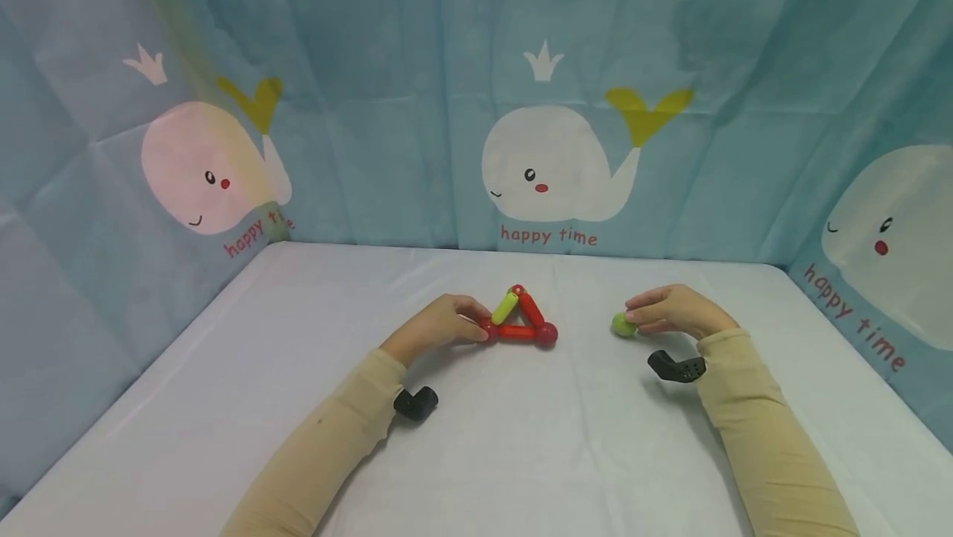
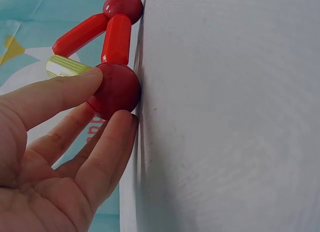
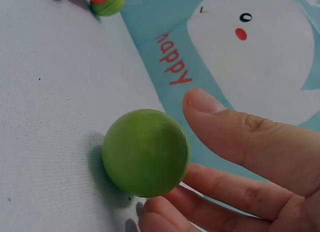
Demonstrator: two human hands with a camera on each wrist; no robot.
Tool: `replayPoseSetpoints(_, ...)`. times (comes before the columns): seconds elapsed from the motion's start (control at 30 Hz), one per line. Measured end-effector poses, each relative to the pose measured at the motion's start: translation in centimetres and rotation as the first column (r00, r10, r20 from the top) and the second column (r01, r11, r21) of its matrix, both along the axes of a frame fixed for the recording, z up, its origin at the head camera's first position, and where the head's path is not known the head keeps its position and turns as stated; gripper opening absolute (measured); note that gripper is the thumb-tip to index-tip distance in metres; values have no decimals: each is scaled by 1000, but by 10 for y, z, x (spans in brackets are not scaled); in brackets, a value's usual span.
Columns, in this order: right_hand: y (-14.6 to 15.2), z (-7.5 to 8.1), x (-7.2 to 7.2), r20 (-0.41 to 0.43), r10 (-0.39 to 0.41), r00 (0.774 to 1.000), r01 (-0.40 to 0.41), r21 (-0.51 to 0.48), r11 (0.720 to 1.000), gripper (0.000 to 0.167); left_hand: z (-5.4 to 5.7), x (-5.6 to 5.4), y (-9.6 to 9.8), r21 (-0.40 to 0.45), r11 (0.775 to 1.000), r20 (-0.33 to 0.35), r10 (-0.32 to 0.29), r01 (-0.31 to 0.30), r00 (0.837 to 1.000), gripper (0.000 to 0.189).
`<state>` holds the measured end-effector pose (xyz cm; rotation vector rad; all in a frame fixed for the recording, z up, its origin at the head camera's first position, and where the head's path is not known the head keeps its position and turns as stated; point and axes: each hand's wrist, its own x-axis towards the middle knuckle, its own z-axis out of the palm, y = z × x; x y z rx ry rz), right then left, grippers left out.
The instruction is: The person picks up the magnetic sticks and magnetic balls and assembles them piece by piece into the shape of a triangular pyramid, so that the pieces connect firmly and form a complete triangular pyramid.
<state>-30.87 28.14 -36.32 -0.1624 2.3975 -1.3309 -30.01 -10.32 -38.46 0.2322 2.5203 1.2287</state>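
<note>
My left hand [image 1: 445, 322] pinches a dark red ball [image 2: 117, 91] between thumb and fingers. That ball is the near left corner of a small triangle of toy rods. A red rod [image 1: 517, 333] joins it to a second dark red ball [image 1: 547, 334] on the right. A yellow-green rod [image 1: 505, 308] and another red rod [image 1: 531, 310] meet at the far corner, where the right wrist view shows a green ball [image 3: 107, 4]. My right hand [image 1: 681, 311] is at a loose green ball [image 3: 145, 154] on the table, fingertips against its side, thumb raised off it.
A white cloth covers the table [image 1: 521, 438]. Light blue curtains [image 1: 409, 173] with printed whales stand along the back and both sides. Each beige sleeve bears a small black device, one at the left wrist [image 1: 415, 405] and one at the right wrist [image 1: 676, 366].
</note>
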Motion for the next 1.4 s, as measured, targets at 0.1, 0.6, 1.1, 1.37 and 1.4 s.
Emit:
replayPoseSetpoints(0.1, 1, 0, 0, 9, 3, 1000, -3, 1, 1000, 58, 1, -1, 1, 2, 1000, -2, -1, 1, 1000, 28)
replayPoseSetpoints(0.6, -8, -3, -2, 16, 1, 1000, -2, 52, 999, 50, 1, 2, -2, 15, 1000, -6, -15, 15, 1000, 30)
replayPoseSetpoints(1.1, -28, -1, 0, -44, -34, 998, 34, -13, 999, 51, -3, -3, -1, 30, 999, -13, -16, 16, 1000, 30)
replayPoseSetpoints(1.37, -36, 1, 1, -101, -42, 994, 47, 46, 998, 56, -3, -2, -2, 27, 1000, 0, -8, 8, 1000, 30)
replayPoseSetpoints(1.4, -37, 1, 1, -104, -49, 993, 54, 44, 998, 56, -3, -3, -2, 28, 1000, 0, -9, 9, 1000, 30)
